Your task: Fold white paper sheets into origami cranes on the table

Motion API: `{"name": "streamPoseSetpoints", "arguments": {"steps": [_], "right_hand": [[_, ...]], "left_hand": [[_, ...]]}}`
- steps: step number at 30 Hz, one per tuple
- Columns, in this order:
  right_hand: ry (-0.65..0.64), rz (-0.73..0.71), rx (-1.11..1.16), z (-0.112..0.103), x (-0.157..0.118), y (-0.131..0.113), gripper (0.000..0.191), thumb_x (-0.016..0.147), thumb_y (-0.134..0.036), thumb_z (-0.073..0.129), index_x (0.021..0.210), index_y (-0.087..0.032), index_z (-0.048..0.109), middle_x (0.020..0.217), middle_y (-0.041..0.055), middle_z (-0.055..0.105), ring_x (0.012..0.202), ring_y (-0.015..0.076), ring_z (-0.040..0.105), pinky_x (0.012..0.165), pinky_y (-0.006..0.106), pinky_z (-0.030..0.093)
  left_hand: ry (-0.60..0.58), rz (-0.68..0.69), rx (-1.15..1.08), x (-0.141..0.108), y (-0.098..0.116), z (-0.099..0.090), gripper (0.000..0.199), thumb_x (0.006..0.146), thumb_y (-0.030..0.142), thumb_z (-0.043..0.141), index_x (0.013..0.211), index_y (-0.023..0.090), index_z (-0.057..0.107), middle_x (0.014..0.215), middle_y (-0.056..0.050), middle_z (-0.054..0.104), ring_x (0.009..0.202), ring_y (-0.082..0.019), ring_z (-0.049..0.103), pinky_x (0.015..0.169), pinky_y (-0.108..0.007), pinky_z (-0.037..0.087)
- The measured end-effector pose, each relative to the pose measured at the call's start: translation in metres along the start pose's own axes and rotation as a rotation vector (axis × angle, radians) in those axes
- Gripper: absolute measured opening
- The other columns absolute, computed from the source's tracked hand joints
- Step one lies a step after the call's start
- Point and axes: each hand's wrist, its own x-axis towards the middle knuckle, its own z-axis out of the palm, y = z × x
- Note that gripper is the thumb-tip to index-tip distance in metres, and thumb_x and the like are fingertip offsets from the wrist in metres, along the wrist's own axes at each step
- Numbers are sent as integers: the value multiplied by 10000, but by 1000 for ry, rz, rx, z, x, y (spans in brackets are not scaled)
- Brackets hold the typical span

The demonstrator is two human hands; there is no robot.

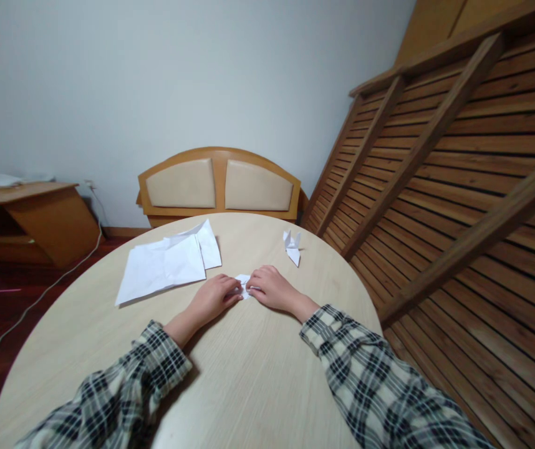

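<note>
A small folded white paper lies on the round table, between my two hands. My left hand is closed on its left side, with thumb and fingers pressed together. On the right side, my right hand pinches the same paper, its fingers curled over the edge. The fingertips hide part of the folds. A folded white paper figure with two upright points stands beyond my right hand. Several white sheets lie overlapping beyond my left hand.
Behind the table is a wooden headboard with two cream panels. A slatted wooden frame leans along the right side. At the left, a wooden desk bears papers, and a white cable runs over the dark floor.
</note>
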Motion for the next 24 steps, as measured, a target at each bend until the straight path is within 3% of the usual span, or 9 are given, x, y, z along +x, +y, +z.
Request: {"name": "streamPoseSetpoints", "arguments": {"steps": [5, 20, 24], "right_hand": [[-35, 18, 109, 0, 0, 5, 287, 786, -434, 703, 985, -228, 679, 948, 33, 628, 940, 189, 551, 831, 311, 348], [-8, 54, -51, 5, 5, -6, 223, 859, -373, 635, 971, -182, 666, 914, 61, 641, 894, 192, 548, 810, 323, 328], [5, 63, -34, 7, 5, -5, 216, 862, -362, 635, 975, -180, 663, 927, 64, 647, 904, 189, 551, 811, 321, 328]], "left_hand": [[-6, 9, 51, 0, 0, 0, 181, 889, 351, 567, 964, 201, 636, 877, -66, 669, 894, -227, 597, 777, -341, 477], [36, -55, 15, -1, 1, 0, 154, 865, 296, 565, 945, 194, 649, 904, -79, 677, 891, -225, 614, 805, -341, 481], [37, -65, -25, -1, 0, -2, 189, 830, 202, 552, 995, 178, 643, 945, -87, 683, 907, -226, 615, 829, -350, 483]]}}
